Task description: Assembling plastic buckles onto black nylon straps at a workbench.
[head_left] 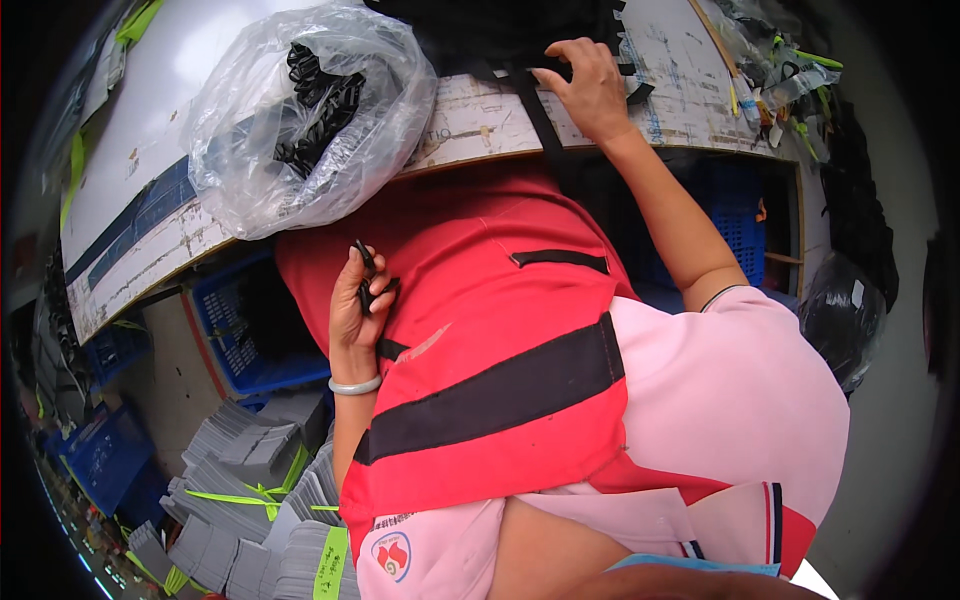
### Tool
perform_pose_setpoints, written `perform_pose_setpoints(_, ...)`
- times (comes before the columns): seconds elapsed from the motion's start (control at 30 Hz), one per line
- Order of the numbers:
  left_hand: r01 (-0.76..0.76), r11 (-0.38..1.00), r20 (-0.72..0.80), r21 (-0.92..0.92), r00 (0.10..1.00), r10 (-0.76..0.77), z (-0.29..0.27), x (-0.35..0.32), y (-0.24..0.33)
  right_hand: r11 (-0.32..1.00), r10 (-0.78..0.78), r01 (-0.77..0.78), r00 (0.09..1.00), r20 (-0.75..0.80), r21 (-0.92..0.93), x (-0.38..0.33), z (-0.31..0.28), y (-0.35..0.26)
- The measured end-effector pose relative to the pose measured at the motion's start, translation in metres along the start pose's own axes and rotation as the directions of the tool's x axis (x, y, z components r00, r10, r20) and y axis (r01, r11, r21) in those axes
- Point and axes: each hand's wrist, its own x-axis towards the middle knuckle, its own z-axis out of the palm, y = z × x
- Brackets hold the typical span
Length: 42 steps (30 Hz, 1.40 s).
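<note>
In my left hand, held low in front of the red apron, is a small black plastic piece. It looks like a buckle part, and its exact kind is partly hidden by my curled fingers. My right hand rests at the table's near edge on a black fabric item, thumb and fingers apart. A black strap hangs from that fabric over the edge. Left of it, a clear plastic bag stands open with black pieces bunched inside.
The worn white table runs across the top. Blue crates stand beneath it. Bundles of grey sheets tied with green bands lie at lower left. Plastic scraps hang at the table's right end, near a black plastic-wrapped bundle.
</note>
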Motion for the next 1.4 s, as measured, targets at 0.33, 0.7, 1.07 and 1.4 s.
perform_pose_setpoints(0.33, -0.157, 0.893, -0.127, 0.422, 0.965, 0.23, 0.043, -0.01, -0.003, 0.82, -0.235, 0.043, 0.934, 0.268, 0.571, 0.016, -0.074, -0.097)
perform_pose_setpoints(0.7, -0.447, 0.561, 0.006, 0.697, 0.786, 0.619, 0.069, -0.014, -0.004, 0.227, -0.368, -0.853, 0.372, 0.852, 0.47, -0.026, -0.032, -0.177)
perform_pose_setpoints(1.07, -0.522, 0.041, 0.24, 0.852, 0.459, 0.855, 0.062, -0.006, 0.001, 0.073, -0.268, -0.798, 0.562, 0.782, 0.598, -0.018, -0.016, -0.199)
perform_pose_setpoints(1.4, -0.473, -0.277, 0.463, 0.836, 0.34, 0.818, 0.056, -0.002, 0.002, -0.026, -0.274, -0.881, 0.462, 0.844, 0.473, -0.014, -0.016, -0.205)
